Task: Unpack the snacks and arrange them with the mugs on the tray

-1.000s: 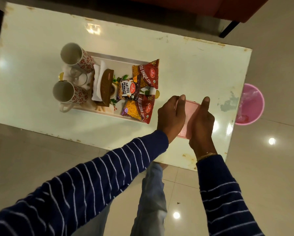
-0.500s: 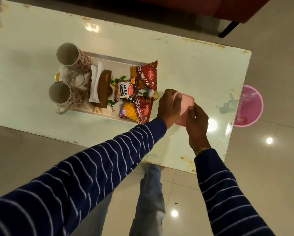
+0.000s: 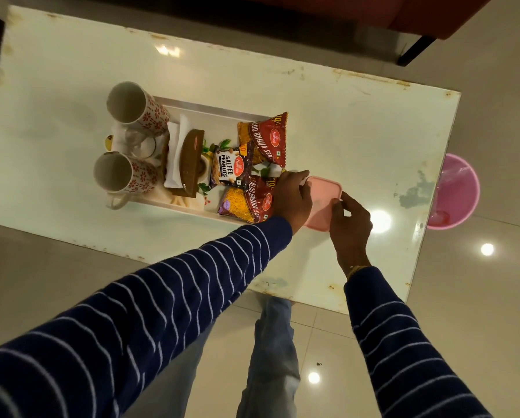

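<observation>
Left hand (image 3: 291,200) and right hand (image 3: 350,221) grip opposite edges of a pink lidded container (image 3: 323,202) on the counter (image 3: 343,122), just beside the tray (image 3: 210,111) holding mugs (image 3: 132,108) and snack packets (image 3: 264,137). Step: opening it; next, prise off the lid.

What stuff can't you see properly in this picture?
All from the head view:
- Inside the pink box: its lid is on, and the left hand and right hand cover its sides.
- The pink bin: the table edge hides part of it.
- The brown holder on the tray: too small and dim to tell what it is.
- The lower snack packet: the left hand covers its corner.
</observation>
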Demonstrator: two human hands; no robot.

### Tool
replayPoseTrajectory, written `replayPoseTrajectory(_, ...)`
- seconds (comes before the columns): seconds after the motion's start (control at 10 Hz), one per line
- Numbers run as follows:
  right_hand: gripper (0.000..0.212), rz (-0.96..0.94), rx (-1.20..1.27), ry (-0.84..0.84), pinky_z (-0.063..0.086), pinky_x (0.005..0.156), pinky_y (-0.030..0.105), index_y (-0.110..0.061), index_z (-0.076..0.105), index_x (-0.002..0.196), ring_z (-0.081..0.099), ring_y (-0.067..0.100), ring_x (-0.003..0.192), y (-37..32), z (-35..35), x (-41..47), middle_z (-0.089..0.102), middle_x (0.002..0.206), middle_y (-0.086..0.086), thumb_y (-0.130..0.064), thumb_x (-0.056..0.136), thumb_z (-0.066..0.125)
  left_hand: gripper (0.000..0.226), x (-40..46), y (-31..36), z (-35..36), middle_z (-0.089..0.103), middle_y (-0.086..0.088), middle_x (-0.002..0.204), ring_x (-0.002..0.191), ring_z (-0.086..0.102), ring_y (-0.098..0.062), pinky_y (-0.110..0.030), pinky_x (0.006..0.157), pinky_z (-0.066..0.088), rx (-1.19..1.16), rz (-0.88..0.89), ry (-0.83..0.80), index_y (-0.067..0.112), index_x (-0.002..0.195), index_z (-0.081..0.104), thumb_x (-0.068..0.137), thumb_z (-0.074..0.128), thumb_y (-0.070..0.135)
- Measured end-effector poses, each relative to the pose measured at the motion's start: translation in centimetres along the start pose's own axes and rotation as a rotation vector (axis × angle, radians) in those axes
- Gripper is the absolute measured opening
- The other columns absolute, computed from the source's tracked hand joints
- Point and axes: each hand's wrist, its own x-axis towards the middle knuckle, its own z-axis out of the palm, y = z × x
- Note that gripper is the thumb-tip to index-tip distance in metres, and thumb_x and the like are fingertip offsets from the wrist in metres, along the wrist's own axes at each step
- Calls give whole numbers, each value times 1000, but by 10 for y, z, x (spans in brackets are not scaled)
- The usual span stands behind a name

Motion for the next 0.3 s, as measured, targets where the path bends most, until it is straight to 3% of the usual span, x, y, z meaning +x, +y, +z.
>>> replayPoseTrajectory(0.2, 48, -7, -137, -5, 46, 107, 43, -10, 51, 142, 59, 29, 122, -32, -17, -9, 59, 139, 10, -34, 100, 53, 48, -1, 15, -35, 49, -15, 141, 128, 50, -27, -37, 105, 44, 39, 150, -18, 6, 141, 45, 96, 56, 15)
replayPoseTrajectory(0.3, 53, -168, -261, 28, 38, 112, 43, -10, 44, 146, 45, 29, 136, -82, -40, -40, 49, 148, 9, -35, 100, 52, 57, -4, 47, -88, 36, -10, 154, 141, 36, -24, -38, 113, 36, 197, 364, -69, 10, 149, 35, 98, 54, 26)
